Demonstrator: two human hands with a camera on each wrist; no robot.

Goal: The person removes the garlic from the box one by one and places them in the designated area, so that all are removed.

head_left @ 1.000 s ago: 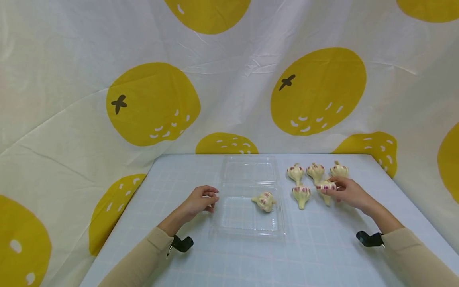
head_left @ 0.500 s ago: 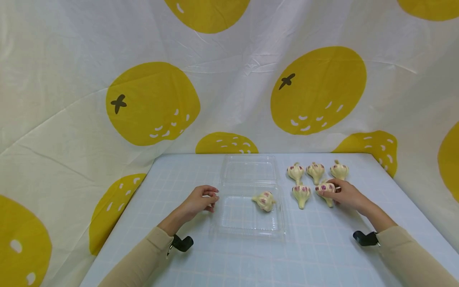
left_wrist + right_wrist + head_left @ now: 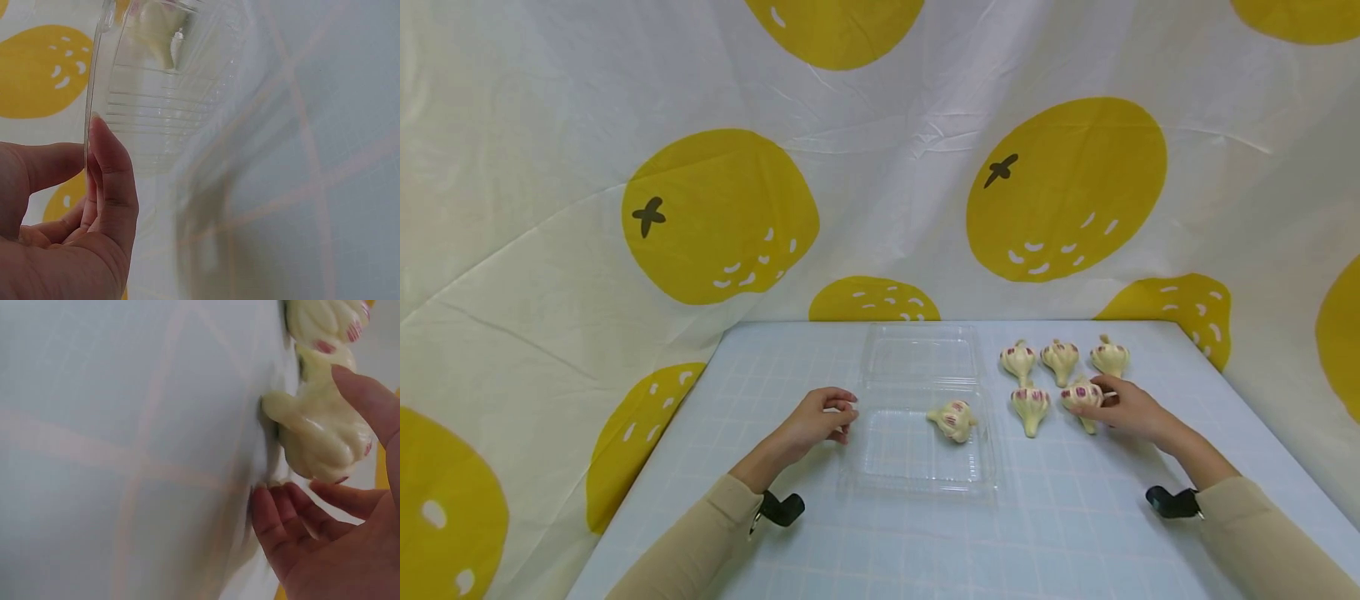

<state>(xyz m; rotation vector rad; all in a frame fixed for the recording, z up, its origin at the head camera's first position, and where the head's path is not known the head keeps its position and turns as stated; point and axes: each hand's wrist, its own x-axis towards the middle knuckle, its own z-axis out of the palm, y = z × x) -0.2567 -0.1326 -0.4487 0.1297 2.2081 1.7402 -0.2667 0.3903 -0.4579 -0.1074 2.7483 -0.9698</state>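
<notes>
My right hand [image 3: 1126,406] has thumb and index finger at opposite sides of a cream garlic bulb [image 3: 1081,395] with purple streaks, in the near row on the right. In the right wrist view that garlic bulb [image 3: 322,434] lies between thumb and index finger, its stem end against the table. The left hand [image 3: 816,419] pinches the left rim of a clear plastic clamshell container [image 3: 917,485]; in the left wrist view thumb and fingertips meet on the container's rim [image 3: 89,128]. Another garlic bulb [image 3: 955,422] lies on its side in the container's right part.
Several more garlic bulbs [image 3: 1060,362] stand close together behind and left of the right hand. The container's lid [image 3: 922,354] lies back, away from me. A white curtain [image 3: 887,208] with yellow fruit hangs behind the table [image 3: 925,550].
The right hand has shifted slightly left and back, and the garlic bulb at its fingers has turned a little, its stem end moving slightly right. The left hand and container have stayed put.
</notes>
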